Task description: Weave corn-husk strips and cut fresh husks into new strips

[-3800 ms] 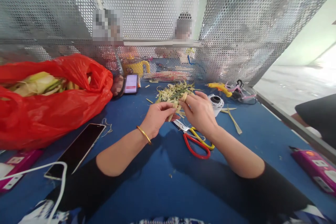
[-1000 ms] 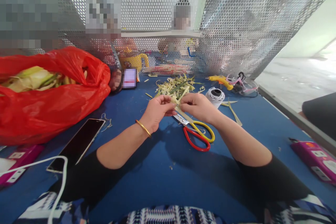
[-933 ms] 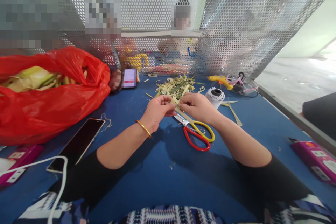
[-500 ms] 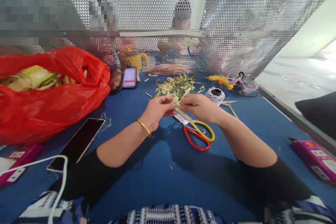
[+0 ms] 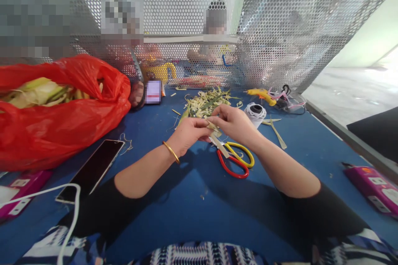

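My left hand (image 5: 189, 133) pinches a pale, dry corn husk strip (image 5: 222, 148) between thumb and fingers, its wrist wearing a gold bangle. My right hand (image 5: 235, 125) closes thumb and forefinger on the upper part of that same piece, close against the left fingertips. The loose end of the strip hangs down toward me over the scissors (image 5: 235, 176), which lie on the blue table with one red and one yellow handle loop. Their blades are partly hidden beneath the hands. Just beyond the fingers is a heap of husk scraps (image 5: 207, 101).
On the left a red plastic bag (image 5: 102, 118) holds husks, with a dark phone (image 5: 91, 169) in front. A white spool (image 5: 255, 112), a husk strip (image 5: 277, 134) and a yellow glue gun (image 5: 263, 96) lie to the right. Perforated metal panels (image 5: 186, 0) stand behind, with people beyond.
My right hand has turned and its fingers have lifted slightly over the husk strip. The strip's loose end has shifted downward over the scissors. A green husk piece now shows beside my left hand.
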`<state>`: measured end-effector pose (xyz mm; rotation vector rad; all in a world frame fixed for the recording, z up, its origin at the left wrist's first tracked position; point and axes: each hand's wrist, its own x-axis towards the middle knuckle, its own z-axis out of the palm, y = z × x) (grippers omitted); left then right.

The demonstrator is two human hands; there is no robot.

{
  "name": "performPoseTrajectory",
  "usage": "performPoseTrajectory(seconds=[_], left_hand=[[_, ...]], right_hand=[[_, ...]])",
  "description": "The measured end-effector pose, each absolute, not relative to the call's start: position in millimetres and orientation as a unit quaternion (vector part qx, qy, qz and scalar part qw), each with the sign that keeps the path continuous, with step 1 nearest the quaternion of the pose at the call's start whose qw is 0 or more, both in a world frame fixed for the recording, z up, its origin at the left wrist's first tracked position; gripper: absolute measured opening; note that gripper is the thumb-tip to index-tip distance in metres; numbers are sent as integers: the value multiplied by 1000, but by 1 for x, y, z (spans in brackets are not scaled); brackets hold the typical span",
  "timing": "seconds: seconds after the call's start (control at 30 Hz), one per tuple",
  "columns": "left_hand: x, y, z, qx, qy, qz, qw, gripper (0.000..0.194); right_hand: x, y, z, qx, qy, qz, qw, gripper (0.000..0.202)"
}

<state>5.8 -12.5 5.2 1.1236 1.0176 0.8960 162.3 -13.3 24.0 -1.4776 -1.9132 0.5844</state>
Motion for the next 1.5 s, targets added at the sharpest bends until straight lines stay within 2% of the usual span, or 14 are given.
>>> performPoseTrajectory(seconds=[0.13,0.43,0.6,0.8,1.03,1.13,1.2,1.37,1.5], left_hand=[[6,-13,3,547,434,348,625,13],[2,-11,-2,638,373,270,617,16],[1,-12,1,635,376,266,621,21],[7,-15,-1,614,401,327,597,37],[7,-16,-4,616,404,321,596,36],[7,-16,-1,562,426,354,614,30],[7,-15,2,535,440,377,615,28],[6,-13,3,511,450,397,615,28],[6,-12,2,522,436,385,623,24]], right_hand=[[165,-11,20,-529,-744,243,328,18],[164,-5,11,-503,-645,291,497,18],[162,-4,6,-490,-649,304,496,14],[160,-9,8,-495,-673,287,468,12],[160,-3,4,-463,-670,314,488,11],[167,4,6,-497,-622,235,557,16],[172,7,8,-541,-584,215,565,24],[169,5,9,-520,-581,438,447,41],[163,6,3,-507,-529,455,506,36]])
